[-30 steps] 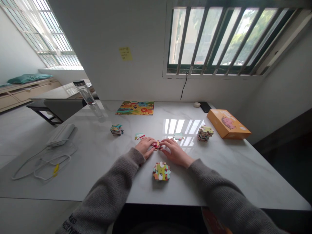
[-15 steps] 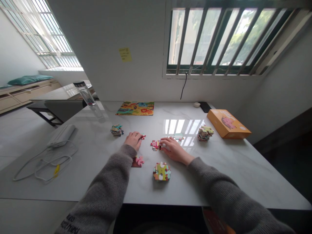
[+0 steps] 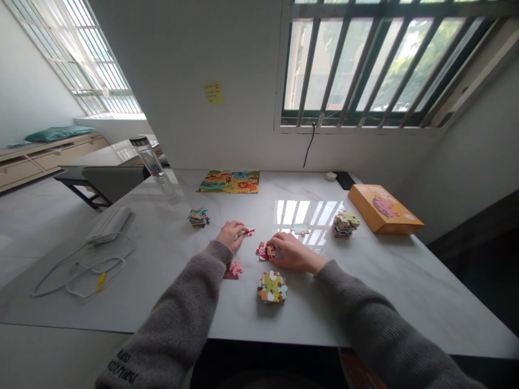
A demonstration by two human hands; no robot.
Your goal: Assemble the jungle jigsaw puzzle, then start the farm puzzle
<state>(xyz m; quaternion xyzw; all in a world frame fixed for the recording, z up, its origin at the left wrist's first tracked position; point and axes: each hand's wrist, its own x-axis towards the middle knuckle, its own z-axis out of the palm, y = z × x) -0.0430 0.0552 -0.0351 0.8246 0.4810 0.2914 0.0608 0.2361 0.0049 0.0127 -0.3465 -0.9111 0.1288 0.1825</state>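
My left hand (image 3: 230,234) pinches a small puzzle piece (image 3: 246,232) just above the white marble table (image 3: 170,259). My right hand (image 3: 288,252) is curled on a red and white joined puzzle piece (image 3: 263,250) that lies flat on the table. A pink loose piece (image 3: 233,269) lies beside my left sleeve. A stack of pieces (image 3: 272,286) sits in front of both hands, near the table's front edge.
Two more stacks of pieces (image 3: 198,217) (image 3: 344,223) stand left and right. A finished puzzle (image 3: 229,181), an orange box (image 3: 383,215), a loose teal piece (image 3: 299,229), a clear bottle (image 3: 153,163), a white adapter with cable (image 3: 109,226) and a phone (image 3: 345,180) lie around.
My left hand left the red and white piece, reached left to a piece lying there, and now holds it nearer the middle. My right hand stayed on the red and white piece.
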